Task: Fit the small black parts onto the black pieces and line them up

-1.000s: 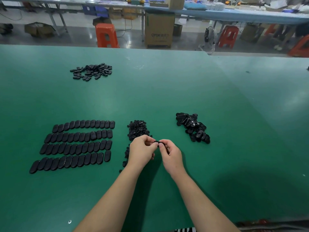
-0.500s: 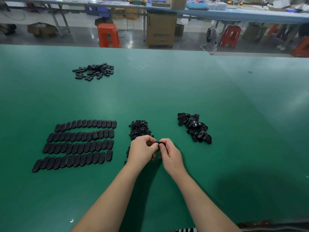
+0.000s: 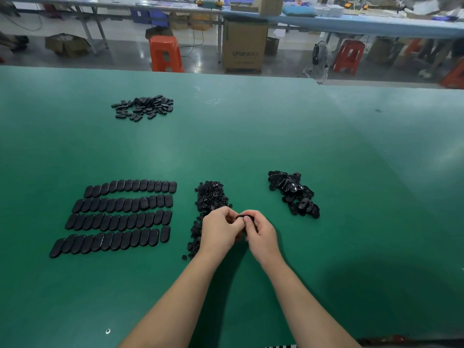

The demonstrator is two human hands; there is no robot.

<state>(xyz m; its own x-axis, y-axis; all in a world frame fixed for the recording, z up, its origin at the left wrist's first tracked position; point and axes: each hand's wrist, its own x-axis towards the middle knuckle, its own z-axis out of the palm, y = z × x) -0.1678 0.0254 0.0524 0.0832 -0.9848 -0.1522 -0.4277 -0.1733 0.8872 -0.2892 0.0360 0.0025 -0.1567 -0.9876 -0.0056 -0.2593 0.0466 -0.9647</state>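
Green table (image 3: pixel 251 136): four rows of oval black pieces (image 3: pixel 118 217) at left, three loose piles: small parts (image 3: pixel 209 197) centre, pieces (image 3: pixel 293 193) right, more (image 3: pixel 143 108) far left. Left hand (image 3: pixel 221 233) and right hand (image 3: pixel 261 233) meet, fingers curled, pinching one black piece (image 3: pixel 242 217) between them just above table.

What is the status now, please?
Left hand and right hand both pinch one black piece. Four finished rows lie left. Nothing blocks.
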